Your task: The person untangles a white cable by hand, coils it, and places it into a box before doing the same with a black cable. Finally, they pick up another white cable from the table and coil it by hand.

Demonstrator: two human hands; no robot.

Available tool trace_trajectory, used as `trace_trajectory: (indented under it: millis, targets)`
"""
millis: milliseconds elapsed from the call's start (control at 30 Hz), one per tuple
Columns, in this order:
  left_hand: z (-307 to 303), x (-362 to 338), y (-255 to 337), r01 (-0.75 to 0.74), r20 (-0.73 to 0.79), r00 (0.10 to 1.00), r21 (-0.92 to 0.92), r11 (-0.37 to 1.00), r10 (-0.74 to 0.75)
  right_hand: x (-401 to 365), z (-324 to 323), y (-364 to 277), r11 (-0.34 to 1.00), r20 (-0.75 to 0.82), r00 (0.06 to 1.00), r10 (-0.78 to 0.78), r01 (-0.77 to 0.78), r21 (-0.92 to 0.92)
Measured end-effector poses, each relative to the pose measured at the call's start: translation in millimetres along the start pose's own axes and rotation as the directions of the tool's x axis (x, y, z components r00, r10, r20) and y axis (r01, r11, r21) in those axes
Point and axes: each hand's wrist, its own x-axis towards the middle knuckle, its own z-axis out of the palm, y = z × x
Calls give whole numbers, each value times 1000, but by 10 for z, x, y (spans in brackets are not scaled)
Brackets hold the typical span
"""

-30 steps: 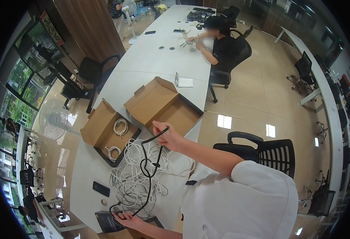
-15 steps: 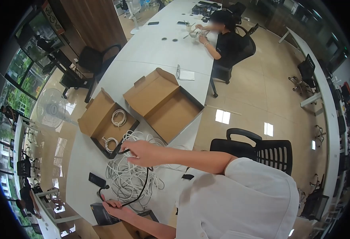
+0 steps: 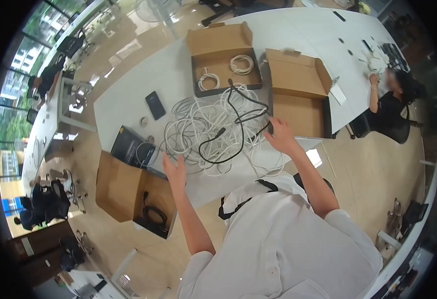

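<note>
A black cable [image 3: 222, 160] lies in loose bends on top of a tangled heap of white and grey cables [image 3: 183, 130]. At the heap's left edge is my left hand [image 3: 174, 170], fingers apart and nothing in it. My right hand [image 3: 281, 136] is at the heap's right side, beside the black cable's loop, also empty with its fingers spread. Behind the heap an open cardboard box [image 3: 223, 55] has two coiled white cables [image 3: 242, 65] inside. Near my left forearm another open box [image 3: 124, 187] holds a coiled black cable [image 3: 154, 215].
An open cardboard box [image 3: 300, 112] with no contents showing stands to the right. A phone [image 3: 155, 105] and a dark printed box [image 3: 132, 146] lie on the left of the white table [image 3: 124, 107]. A person [image 3: 392, 102] sits at the far right.
Both hands have let go of the black cable, which now rests on the heap. The hands are drawn apart to either side. The view has turned and shifted.
</note>
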Motion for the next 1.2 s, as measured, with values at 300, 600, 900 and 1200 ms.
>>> trace_trajectory:
  millis: [300,600,900,1200]
  targets:
    - [294,-46,-487,-70,71,996,235,969,54,-156,174,101,992,170,983,-73,53,118]
    - [259,-74,-1006,-173,-92,978,158,972,189,-133,420,82,973,202,954,-223,231,-14]
    - [-415,-740,-1438,276,-806,590,249,928,41,-300,620,-25,982,367,930,-24,91,-167]
    - [139,-523,-984,186,-570,822,255,949,-8,-424,758,-50,982,432,899,-74,141,-125]
